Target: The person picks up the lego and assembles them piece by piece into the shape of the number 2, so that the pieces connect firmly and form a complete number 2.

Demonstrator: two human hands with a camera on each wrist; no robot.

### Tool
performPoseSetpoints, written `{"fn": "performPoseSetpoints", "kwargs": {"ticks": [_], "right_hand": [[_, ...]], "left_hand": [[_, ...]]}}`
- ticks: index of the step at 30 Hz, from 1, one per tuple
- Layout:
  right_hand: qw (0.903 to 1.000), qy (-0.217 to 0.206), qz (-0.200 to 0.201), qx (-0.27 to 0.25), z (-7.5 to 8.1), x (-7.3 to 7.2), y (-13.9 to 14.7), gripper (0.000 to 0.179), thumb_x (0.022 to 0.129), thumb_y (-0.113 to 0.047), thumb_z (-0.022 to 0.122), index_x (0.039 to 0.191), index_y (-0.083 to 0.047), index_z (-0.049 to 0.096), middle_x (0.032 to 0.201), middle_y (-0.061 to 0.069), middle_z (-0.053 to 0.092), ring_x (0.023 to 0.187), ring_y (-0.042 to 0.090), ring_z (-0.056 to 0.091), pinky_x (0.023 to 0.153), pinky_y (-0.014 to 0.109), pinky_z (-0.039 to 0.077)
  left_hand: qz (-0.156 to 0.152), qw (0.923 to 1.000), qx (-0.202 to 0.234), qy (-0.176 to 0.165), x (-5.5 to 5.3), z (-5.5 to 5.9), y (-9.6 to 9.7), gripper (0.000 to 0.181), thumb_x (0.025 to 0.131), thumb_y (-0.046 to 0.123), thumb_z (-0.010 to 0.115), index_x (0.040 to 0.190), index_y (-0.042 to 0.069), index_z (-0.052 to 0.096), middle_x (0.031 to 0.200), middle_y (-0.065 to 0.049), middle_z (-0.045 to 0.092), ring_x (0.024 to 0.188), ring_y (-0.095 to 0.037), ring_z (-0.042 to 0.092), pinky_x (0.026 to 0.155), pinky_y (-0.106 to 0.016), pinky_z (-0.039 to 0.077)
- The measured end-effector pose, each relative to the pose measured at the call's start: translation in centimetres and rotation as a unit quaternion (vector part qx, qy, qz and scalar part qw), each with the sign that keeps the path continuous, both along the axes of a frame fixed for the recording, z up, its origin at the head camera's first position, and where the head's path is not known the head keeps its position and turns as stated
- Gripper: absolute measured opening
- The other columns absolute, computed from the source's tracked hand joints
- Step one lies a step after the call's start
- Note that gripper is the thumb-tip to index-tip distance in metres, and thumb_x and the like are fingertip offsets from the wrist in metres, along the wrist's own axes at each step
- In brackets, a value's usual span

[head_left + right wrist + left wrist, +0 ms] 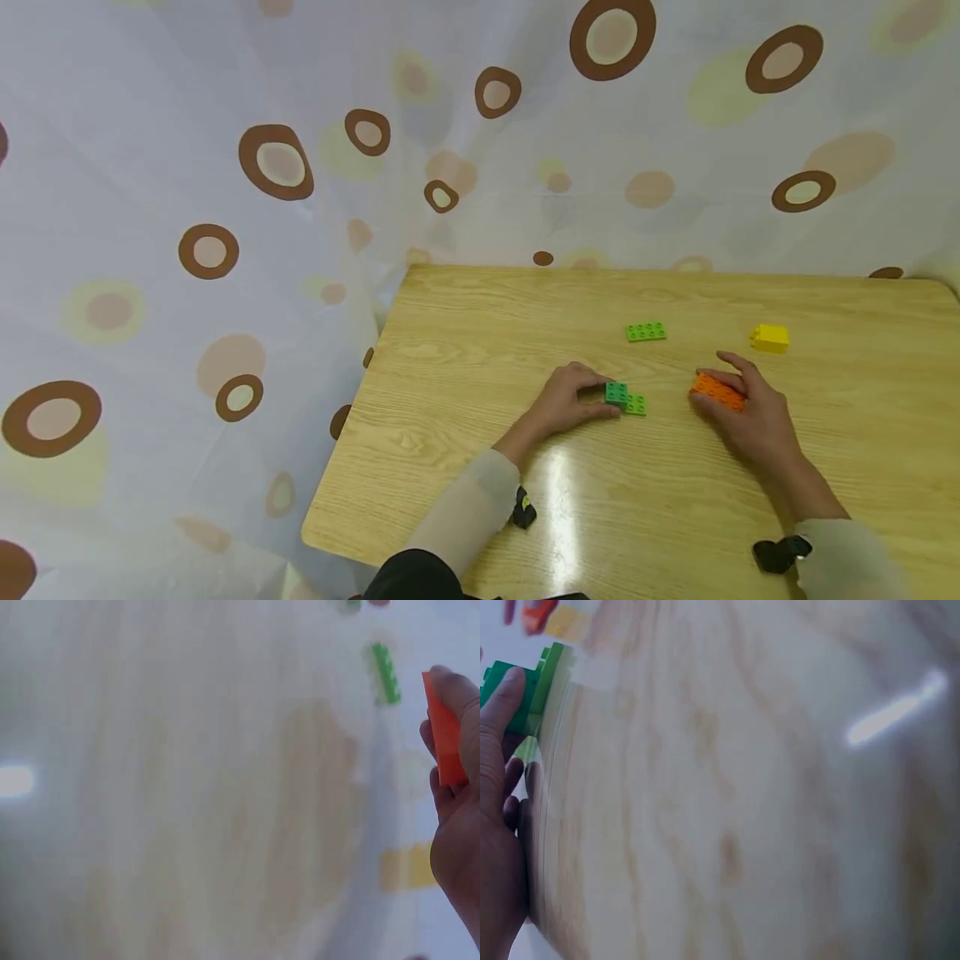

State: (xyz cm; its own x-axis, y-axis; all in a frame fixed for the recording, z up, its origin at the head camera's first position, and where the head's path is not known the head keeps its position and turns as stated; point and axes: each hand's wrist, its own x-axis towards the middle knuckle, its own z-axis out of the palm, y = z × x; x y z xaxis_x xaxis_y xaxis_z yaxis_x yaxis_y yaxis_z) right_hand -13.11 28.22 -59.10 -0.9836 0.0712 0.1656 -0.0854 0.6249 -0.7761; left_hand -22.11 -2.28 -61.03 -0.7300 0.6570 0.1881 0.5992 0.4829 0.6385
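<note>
My left hand pinches a dark green toy building brick between thumb and fingers. That brick sits on the left part of a light green flat brick, whose right studs show. In the left wrist view the thumb lies along the side of the green brick. To the right, my right hand grips an orange brick by its sides, studs showing in the head view. From the right wrist, the orange brick appears between thumb and fingers.
Behind the hands lies another light green flat brick on the wooden table. A yellow brick rests farther right, its studs facing left. A patterned sheet hangs along the table's back and left edges.
</note>
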Motion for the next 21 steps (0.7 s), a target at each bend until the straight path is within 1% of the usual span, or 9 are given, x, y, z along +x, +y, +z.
{"fn": "performPoseSetpoints", "kwargs": {"ticks": [2, 4, 5, 8, 11, 13, 16, 19, 21], "right_hand": [[0.9986, 0.023, 0.047, -0.008, 0.9, -0.6, -1.5, 0.076, 0.09, -0.027, 0.075, 0.153, -0.033, 0.033, 0.128, 0.004, 0.066, 0.126, 0.008, 0.05, 0.09, 0.0, 0.027], [0.9951, 0.036, 0.091, -0.012, 1.7, -1.1, -3.0, 0.075, 0.089, -0.022, 0.076, 0.152, -0.033, 0.036, 0.127, 0.002, 0.067, 0.123, 0.001, 0.051, 0.092, 0.001, 0.029], [0.9925, 0.041, 0.114, -0.013, 2.0, -1.3, -3.7, 0.074, 0.089, -0.021, 0.076, 0.152, -0.031, 0.036, 0.127, 0.002, 0.067, 0.122, 0.0, 0.052, 0.091, 0.002, 0.032], [0.984, 0.034, 0.173, -0.022, 2.9, -1.9, -5.5, 0.072, 0.091, -0.02, 0.074, 0.151, -0.031, 0.037, 0.128, -0.001, 0.066, 0.115, 0.002, 0.058, 0.086, 0.009, 0.043], [0.9762, 0.033, 0.214, -0.02, 3.1, -2.6, -6.7, 0.069, 0.092, -0.019, 0.073, 0.151, -0.028, 0.038, 0.129, -0.001, 0.065, 0.112, 0.011, 0.062, 0.082, 0.014, 0.049], [0.9723, 0.041, 0.23, -0.015, 3.0, -2.9, -7.2, 0.068, 0.091, -0.016, 0.073, 0.15, -0.024, 0.039, 0.129, 0.002, 0.066, 0.111, 0.017, 0.064, 0.082, 0.016, 0.05], [0.9682, 0.055, 0.244, 0.001, 2.8, -3.1, -7.7, 0.068, 0.091, -0.015, 0.073, 0.15, -0.018, 0.04, 0.128, 0.004, 0.066, 0.109, 0.021, 0.065, 0.085, 0.017, 0.05], [0.9689, 0.055, 0.241, 0.018, 2.8, -3.2, -8.1, 0.065, 0.092, -0.018, 0.073, 0.149, -0.016, 0.042, 0.126, 0.001, 0.067, 0.108, 0.02, 0.065, 0.086, 0.022, 0.051], [0.9699, 0.054, 0.236, 0.028, 2.9, -3.3, -8.4, 0.063, 0.092, -0.019, 0.072, 0.148, -0.015, 0.044, 0.125, 0.001, 0.067, 0.106, 0.02, 0.065, 0.086, 0.029, 0.053]], "left_hand": [[-0.002, 1.0, 0.002, 0.0, 0.0, 0.0, 0.1, 0.048, 0.08, 0.048, 0.08, 0.123, 0.027, 0.072, 0.116, 0.013, 0.064, 0.112, -0.001, 0.048, 0.097, -0.019, 0.04], [-0.003, 1.0, 0.001, 0.002, 0.1, 0.0, 0.2, 0.048, 0.08, 0.048, 0.08, 0.122, 0.027, 0.072, 0.118, 0.01, 0.062, 0.115, -0.003, 0.047, 0.098, -0.02, 0.04], [-0.003, 1.0, -0.001, 0.005, 0.2, 0.0, 0.2, 0.048, 0.08, 0.048, 0.08, 0.122, 0.026, 0.072, 0.12, 0.009, 0.062, 0.116, -0.003, 0.047, 0.099, -0.021, 0.04], [-0.003, 0.9999, -0.004, 0.009, 0.3, 0.0, 0.3, 0.047, 0.08, 0.048, 0.08, 0.12, 0.025, 0.074, 0.122, 0.007, 0.063, 0.117, -0.004, 0.049, 0.099, -0.021, 0.041], [-0.004, 0.9999, -0.004, 0.015, 0.2, 0.2, 0.3, 0.046, 0.08, 0.047, 0.081, 0.119, 0.023, 0.074, 0.123, 0.005, 0.064, 0.117, -0.005, 0.05, 0.1, -0.021, 0.041], [-0.005, 0.9998, -0.004, 0.02, 0.1, 0.3, 0.3, 0.046, 0.08, 0.047, 0.081, 0.119, 0.023, 0.074, 0.123, 0.004, 0.065, 0.118, -0.006, 0.051, 0.1, -0.02, 0.04], [-0.006, 0.9996, -0.008, 0.027, -0.1, 0.3, 0.3, 0.046, 0.081, 0.047, 0.08, 0.12, 0.023, 0.074, 0.123, 0.004, 0.065, 0.118, -0.006, 0.051, 0.1, -0.02, 0.04], [-0.005, 0.9994, -0.01, 0.034, -0.3, 0.2, 0.2, 0.046, 0.081, 0.048, 0.079, 0.12, 0.022, 0.074, 0.122, 0.004, 0.065, 0.119, -0.006, 0.051, 0.1, -0.019, 0.04], [-0.005, 0.9992, -0.008, 0.038, -0.3, 0.2, 0.1, 0.046, 0.082, 0.048, 0.079, 0.12, 0.023, 0.074, 0.122, 0.004, 0.065, 0.118, -0.006, 0.051, 0.1, -0.019, 0.04]]}}
